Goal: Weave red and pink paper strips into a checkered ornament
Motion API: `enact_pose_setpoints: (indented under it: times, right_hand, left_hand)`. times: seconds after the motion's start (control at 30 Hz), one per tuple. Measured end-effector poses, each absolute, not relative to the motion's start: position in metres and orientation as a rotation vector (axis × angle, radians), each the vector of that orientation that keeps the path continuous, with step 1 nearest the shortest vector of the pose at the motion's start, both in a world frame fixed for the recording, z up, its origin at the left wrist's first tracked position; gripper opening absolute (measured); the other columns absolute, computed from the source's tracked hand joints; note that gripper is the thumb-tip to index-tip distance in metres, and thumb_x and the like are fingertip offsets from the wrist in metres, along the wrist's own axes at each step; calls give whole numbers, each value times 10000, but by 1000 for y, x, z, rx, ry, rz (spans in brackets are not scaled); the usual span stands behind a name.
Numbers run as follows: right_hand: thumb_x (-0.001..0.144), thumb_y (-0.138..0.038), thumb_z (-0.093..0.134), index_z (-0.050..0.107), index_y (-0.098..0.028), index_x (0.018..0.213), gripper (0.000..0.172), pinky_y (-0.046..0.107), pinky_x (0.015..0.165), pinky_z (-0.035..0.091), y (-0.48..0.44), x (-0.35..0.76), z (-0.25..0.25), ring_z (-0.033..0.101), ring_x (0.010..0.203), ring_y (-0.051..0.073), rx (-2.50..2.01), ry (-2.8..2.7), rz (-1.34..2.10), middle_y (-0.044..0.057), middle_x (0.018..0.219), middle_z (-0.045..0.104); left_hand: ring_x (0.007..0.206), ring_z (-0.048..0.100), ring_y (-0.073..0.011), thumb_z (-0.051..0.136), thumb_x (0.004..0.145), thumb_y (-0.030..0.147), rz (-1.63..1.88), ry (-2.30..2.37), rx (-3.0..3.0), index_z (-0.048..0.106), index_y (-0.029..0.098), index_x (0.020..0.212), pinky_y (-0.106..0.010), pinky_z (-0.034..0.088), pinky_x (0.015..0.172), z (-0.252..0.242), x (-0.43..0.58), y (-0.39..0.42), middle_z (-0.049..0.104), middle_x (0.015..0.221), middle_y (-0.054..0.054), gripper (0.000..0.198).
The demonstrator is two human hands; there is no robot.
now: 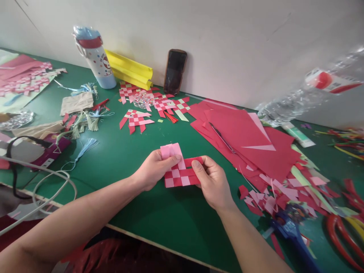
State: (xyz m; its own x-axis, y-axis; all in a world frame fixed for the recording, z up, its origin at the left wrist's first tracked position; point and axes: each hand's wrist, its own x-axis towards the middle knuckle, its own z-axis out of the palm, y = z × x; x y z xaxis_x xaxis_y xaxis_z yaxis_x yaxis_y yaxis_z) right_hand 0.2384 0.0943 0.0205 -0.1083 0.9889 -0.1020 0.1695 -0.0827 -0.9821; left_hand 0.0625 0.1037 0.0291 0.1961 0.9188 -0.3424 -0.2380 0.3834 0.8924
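Between my two hands, above the green table, is a woven paper piece [178,176] of red and pink strips in a checkered pattern. My left hand [155,167] pinches its upper left side, thumb lying over the pink strips that stick up. At the right, my right hand [212,178] grips the loose red strip ends between thumb and fingers. Farther back on the table lies a woven paper fish [136,120] in red and pink, close to several similar pieces and a clear dish of beads [143,100].
Red paper sheets [233,129] with a craft knife [222,138] lie at the right, beside paper scraps [264,201], a blue-handled tool [292,231] and red-handled scissors [338,235]. A phone [175,71] and a bottle [98,60] stand by the wall. Tassels [88,146] and a white cable [68,182] are left.
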Motion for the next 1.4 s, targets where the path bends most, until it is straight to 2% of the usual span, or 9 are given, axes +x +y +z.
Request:
enact_pose_setpoints:
  times: [0.23, 0.4, 0.5, 0.57, 0.7, 0.8, 0.93, 1.1, 1.4]
  right_hand:
    - [871, -502, 616, 605, -215, 804, 295, 230, 557, 472, 94, 238, 22, 537, 599, 117, -1355, -1372, 1246, -17, 683, 610]
    - [855, -514, 629, 597, -222, 821, 296, 241, 513, 480, 94, 238, 19, 567, 596, 136, -1319, -1253, 1247, -9, 709, 631]
    - [849, -513, 636, 592, -227, 836, 289, 233, 463, 446, 95, 238, 15, 536, 558, 128, -1287, -1164, 1239, -20, 699, 608]
    - [851, -506, 637, 589, -228, 831, 283, 224, 442, 416, 95, 238, 12, 499, 529, 116, -1295, -1151, 1193, -30, 672, 578]
    - [852, -500, 640, 590, -221, 836, 284, 227, 452, 412, 95, 238, 12, 506, 552, 117, -1299, -1166, 1175, -15, 702, 588]
    - [862, -512, 622, 567, -248, 1002, 304, 225, 439, 383, 95, 238, 16, 471, 506, 101, -1199, -1121, 1293, -38, 687, 573]
    - [843, -459, 663, 477, -274, 1188, 434, 229, 471, 385, 95, 237, 21, 447, 486, 75, -1073, -1089, 1461, -65, 698, 567]
    - [803, -333, 704, 448, -275, 1227, 498, 234, 471, 391, 93, 232, 24, 448, 512, 65, -1056, -1159, 1448, -51, 795, 595]
    - [812, -326, 696, 418, -276, 1255, 526, 243, 491, 416, 92, 231, 26, 465, 527, 73, -1089, -1197, 1408, -48, 819, 623]
  left_hand:
    - [591, 599, -95, 710, 807, 382, 977, 1033, 810, 619, 132, 713, -210, 496, 586, 27, 61, 102, 658, 679, 1, 282]
    - [785, 682, -160, 776, 770, 367, 900, 819, 756, 664, 117, 950, -282, 566, 732, 30, 59, 101, 709, 881, -63, 328]
    - [828, 697, -184, 834, 707, 244, 844, 779, 686, 625, 143, 1084, -314, 596, 722, 32, 59, 100, 706, 992, -76, 442]
    - [807, 700, -175, 842, 686, 180, 816, 784, 641, 604, 149, 1114, -306, 606, 701, 33, 60, 99, 708, 992, -77, 491]
    - [735, 695, -144, 833, 686, 138, 781, 801, 671, 607, 118, 1075, -251, 601, 658, 32, 63, 97, 714, 881, -68, 450]
    - [720, 694, -137, 819, 700, 133, 834, 833, 701, 577, 128, 1078, -244, 599, 649, 31, 63, 97, 715, 864, -56, 450]
    - [728, 694, -129, 815, 710, 148, 919, 878, 741, 545, 146, 1085, -241, 592, 669, 32, 59, 100, 713, 878, -44, 462]
    - [744, 675, -130, 812, 712, 175, 976, 889, 807, 546, 147, 1062, -259, 575, 693, 33, 58, 102, 702, 919, -56, 441]
    - [702, 642, -130, 822, 675, 160, 1021, 873, 842, 534, 150, 1059, -260, 536, 658, 29, 59, 103, 678, 845, -30, 480]
